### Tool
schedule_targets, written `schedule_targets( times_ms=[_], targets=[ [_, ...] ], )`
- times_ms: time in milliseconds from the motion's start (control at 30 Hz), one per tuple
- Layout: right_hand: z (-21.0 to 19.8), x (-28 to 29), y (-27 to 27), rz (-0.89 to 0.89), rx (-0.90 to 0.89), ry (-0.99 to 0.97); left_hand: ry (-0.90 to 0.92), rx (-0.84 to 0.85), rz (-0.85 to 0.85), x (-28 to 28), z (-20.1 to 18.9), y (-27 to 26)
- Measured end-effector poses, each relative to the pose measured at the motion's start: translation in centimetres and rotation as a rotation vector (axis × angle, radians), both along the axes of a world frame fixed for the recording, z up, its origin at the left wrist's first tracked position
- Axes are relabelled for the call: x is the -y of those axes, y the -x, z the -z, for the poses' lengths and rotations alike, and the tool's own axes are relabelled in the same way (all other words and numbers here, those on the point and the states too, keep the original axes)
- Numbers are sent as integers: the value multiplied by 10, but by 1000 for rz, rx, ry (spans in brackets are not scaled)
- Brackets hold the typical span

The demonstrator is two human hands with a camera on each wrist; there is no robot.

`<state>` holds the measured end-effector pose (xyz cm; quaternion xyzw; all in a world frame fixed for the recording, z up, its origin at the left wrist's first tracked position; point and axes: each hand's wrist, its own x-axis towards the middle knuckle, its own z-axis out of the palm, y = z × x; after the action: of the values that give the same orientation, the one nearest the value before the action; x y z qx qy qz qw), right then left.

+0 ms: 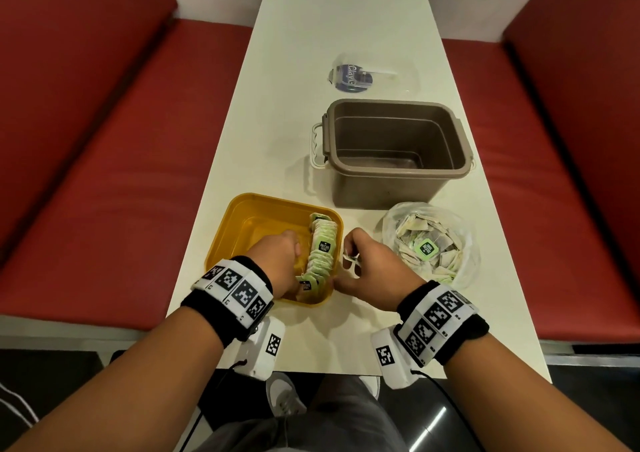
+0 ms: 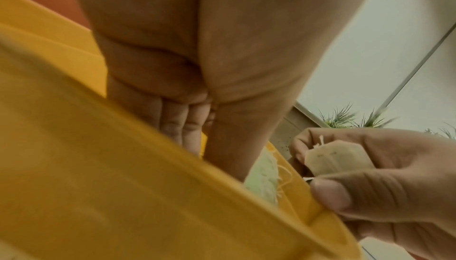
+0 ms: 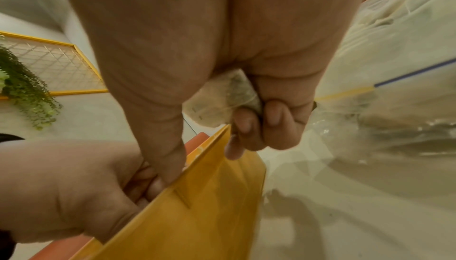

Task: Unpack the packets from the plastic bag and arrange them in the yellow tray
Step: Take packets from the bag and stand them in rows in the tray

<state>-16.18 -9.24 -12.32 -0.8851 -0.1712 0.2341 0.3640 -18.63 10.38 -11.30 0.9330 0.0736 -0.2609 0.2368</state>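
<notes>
The yellow tray (image 1: 242,223) sits near the table's front edge. A row of green-tagged tea packets (image 1: 322,251) stands along its right wall. My left hand (image 1: 277,254) is inside the tray, fingers (image 2: 172,119) straight and pointing down, its thumb side against the row. My right hand (image 1: 349,261) hovers just outside the tray's right rim and pinches one pale tea packet (image 2: 338,160); its thumb touches the rim. The clear plastic bag (image 1: 429,240) lies to the right, open, with several loose packets inside.
An empty brown plastic bin (image 1: 394,150) stands behind the tray and bag. Farther back lies a clear wrapper with a dark blue label (image 1: 353,76). Red bench seats flank the narrow white table (image 1: 311,36).
</notes>
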Motion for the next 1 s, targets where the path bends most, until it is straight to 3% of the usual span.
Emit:
schedule_targets(
  times_ms=[233, 433, 533, 700, 867, 1000],
  targets=[
    [1, -2, -5, -31, -60, -13, 161, 117, -76, 7, 3, 1],
    [-7, -4, -6, 1, -8, -36, 102, 93, -111, 6, 2, 0],
    [-12, -6, -10, 62, 19, -121, 72, 202, -63, 1, -14, -2],
    [-17, -13, -14, 35, -11, -324, 278, 386, 54, 4, -52, -7],
    [-17, -21, -16, 19, 70, -366, 182, 453, 91, 1, -64, -8],
    [-15, -23, -18, 52, 58, -358, 219, 486, -52, -7, -66, -6]
  ],
)
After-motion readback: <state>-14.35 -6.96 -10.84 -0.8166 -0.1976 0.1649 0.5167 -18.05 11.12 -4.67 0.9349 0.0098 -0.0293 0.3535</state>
